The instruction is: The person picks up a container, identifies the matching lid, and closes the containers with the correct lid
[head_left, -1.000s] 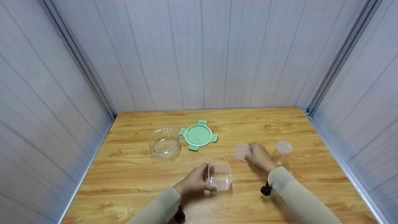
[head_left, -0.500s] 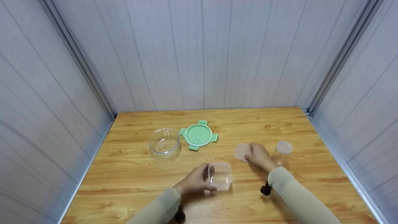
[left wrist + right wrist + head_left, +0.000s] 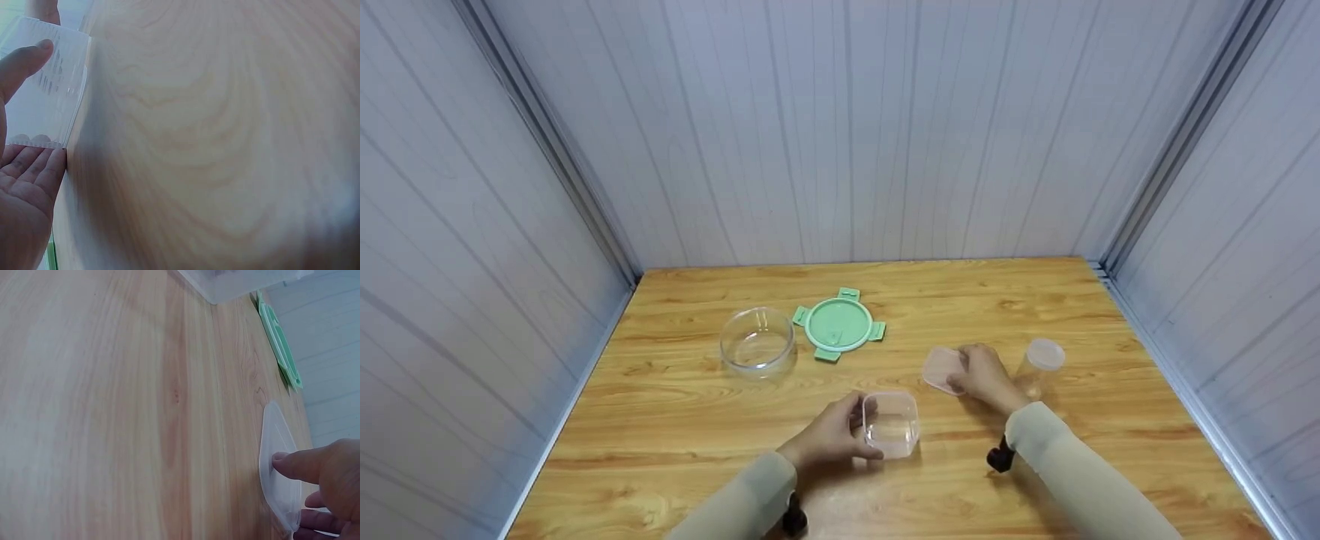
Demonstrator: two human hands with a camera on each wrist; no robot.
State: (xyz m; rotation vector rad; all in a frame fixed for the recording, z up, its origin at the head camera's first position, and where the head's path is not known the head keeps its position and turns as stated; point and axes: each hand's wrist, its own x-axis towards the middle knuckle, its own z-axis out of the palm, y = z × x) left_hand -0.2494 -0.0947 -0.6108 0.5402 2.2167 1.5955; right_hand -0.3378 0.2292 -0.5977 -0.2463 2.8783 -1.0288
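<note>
My left hand [image 3: 826, 433] holds a clear square plastic container [image 3: 911, 439] by its left side. The left wrist view shows the thumb on one wall of the container [image 3: 34, 112] and the fingertips along another. To the right, my right hand [image 3: 988, 379] pinches a translucent square plastic lid [image 3: 937, 370] at its right edge. In the right wrist view the thumb lies on the face of the lid [image 3: 277, 489], while fingers curl at its far edge, partly hidden. The lid sits apart from the container, slightly tilted, close to the wooden tabletop.
A round glass bowl [image 3: 757, 365] stands at the left back, beside a green round lid [image 3: 838, 325] with clip tabs. Just right of my right hand is a clear cylindrical jar with a white cap [image 3: 1045, 355]. Pale panels [image 3: 847, 135] wall the table [image 3: 660, 420] at back and sides.
The square lid has shifted slightly left and tilted a little in my right hand. My left hand and the container stay where they were.
</note>
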